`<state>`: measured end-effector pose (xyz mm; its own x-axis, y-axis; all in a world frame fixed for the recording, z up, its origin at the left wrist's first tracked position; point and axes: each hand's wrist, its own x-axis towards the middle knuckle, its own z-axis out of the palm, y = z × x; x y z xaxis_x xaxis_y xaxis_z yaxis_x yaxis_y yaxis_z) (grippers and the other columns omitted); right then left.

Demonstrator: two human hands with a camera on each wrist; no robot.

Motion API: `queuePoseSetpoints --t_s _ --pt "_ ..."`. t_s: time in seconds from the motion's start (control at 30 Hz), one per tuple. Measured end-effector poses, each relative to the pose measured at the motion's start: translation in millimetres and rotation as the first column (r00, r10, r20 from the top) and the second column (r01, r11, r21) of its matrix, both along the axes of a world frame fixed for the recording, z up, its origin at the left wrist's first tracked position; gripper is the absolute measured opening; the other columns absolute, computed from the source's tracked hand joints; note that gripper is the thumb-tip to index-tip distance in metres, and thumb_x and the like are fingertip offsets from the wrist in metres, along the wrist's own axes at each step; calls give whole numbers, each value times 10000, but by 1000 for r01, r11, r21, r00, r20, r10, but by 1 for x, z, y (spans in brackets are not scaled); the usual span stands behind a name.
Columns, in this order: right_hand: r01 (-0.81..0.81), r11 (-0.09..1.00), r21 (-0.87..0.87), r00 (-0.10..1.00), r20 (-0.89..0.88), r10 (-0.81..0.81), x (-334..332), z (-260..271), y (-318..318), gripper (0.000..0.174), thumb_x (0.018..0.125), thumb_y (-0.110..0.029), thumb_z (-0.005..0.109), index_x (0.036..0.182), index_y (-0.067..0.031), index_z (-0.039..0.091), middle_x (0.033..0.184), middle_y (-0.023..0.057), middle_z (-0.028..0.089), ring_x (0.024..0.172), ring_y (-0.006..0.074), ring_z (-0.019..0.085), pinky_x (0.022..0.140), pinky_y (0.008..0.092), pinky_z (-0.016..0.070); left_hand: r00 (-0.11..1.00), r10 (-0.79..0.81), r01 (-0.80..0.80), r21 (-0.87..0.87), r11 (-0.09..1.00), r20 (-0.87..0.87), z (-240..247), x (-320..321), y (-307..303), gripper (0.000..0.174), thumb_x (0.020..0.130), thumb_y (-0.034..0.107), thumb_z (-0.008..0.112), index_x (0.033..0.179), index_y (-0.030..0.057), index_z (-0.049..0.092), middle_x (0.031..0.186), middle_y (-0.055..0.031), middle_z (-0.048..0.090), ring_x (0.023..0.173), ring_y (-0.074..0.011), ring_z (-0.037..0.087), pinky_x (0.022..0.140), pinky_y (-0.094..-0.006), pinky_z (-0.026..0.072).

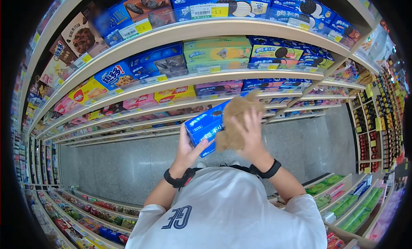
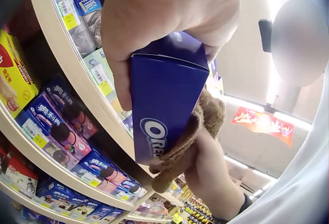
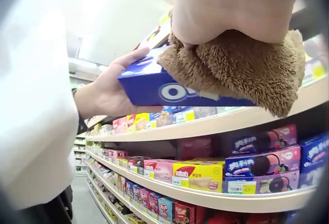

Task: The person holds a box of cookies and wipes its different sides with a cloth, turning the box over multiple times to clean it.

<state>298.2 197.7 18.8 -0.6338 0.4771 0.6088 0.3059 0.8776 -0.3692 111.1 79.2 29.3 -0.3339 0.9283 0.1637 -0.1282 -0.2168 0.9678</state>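
Both hands busy: left hand (image 1: 185, 152) grips blue Oreo box (image 1: 206, 125), right hand (image 1: 249, 131) presses bunched brown cloth (image 1: 234, 120) against it.

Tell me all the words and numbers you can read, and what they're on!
"OREO": on the blue box that the left hand grips.
"5.5": on a yellow price tag, upper shelf.
"奥利奥": on blue boxes, same shelf.
The brown fluffy cloth in the right hand: no text.
Other price tags, shirt print: too small or unclear.
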Motion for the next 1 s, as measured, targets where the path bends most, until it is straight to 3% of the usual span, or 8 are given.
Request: queuePoseSetpoints --t_s 0.13,0.4,0.47,0.57,0.7,0.77,0.87,1.0 --pt "-238 971 -14 962 131 238 -14 29 -24 905 503 -195 763 1355 -229 463 1471 132 301 1373 398 209 1080 607 161 999 32 -32 21 999 4 -5 1 0 612 819 97 653 1308 27 293 1247 -120 451 1144 -192 480 974 -354 396" --pt "103 994 44 993 51 -105 -8 22 15 772 582 -191 722 1322 -202 503 1475 107 312 1361 384 240 1089 595 113 996 87 -86 22 996 -15 3 -3 -9 571 812 97 665 1267 15 331 1167 -125 522 1065 -182 533 928 -322 428" --pt "62 998 27 996 67 -64 -13 24 5 808 557 -162 718 1331 -198 490 1476 104 310 1358 378 247 1085 605 115 995 102 -102 6 995 -13 1 -2 -8 571 803 99 672 1261 4 345 1159 -119 524 1050 -169 533 912 -315 433" --pt "-253 963 -93 961 90 261 -22 39 -20 904 499 -129 711 1361 -207 450 1471 86 324 1355 339 270 1089 592 146 986 53 -66 -76 995 -157 -6 -4 -10 556 793 87 661 1257 -15 370 1125 -115 543 1010 -147 540 889 -305 437" --pt "-216 974 -76 962 156 225 -16 40 -3 858 527 -134 713 1347 -202 468 1456 74 347 1335 335 301 1089 585 162 975 59 -60 3 998 -213 -5 -3 -13 555 795 109 673 1249 -13 379 1112 -120 559 1001 -152 549 882 -307 443" --pt "-2 999 -53 998 67 5 -11 24 12 788 560 -140 713 1317 -193 503 1440 70 369 1308 337 336 1086 581 175 977 77 -79 -6 997 -200 -3 -5 -12 561 792 134 689 1244 -7 389 1107 -120 570 1005 -155 554 879 -312 446" --pt "97 993 -68 994 54 -93 -8 15 15 725 579 -158 715 1281 -182 536 1426 79 382 1285 340 358 1088 570 178 979 -7 -10 -82 997 -202 1 -8 -13 591 816 115 647 1293 -6 320 1204 -126 487 1106 -169 486 966 -325 385" --pt "-87 992 -88 995 45 91 -14 30 -4 718 567 -177 724 1264 -180 550 1406 79 405 1282 335 364 1080 560 198 982 -43 18 -133 991 -182 0 -6 -16 610 820 110 641 1313 -8 302 1208 -124 483 1105 -169 488 958 -322 393"
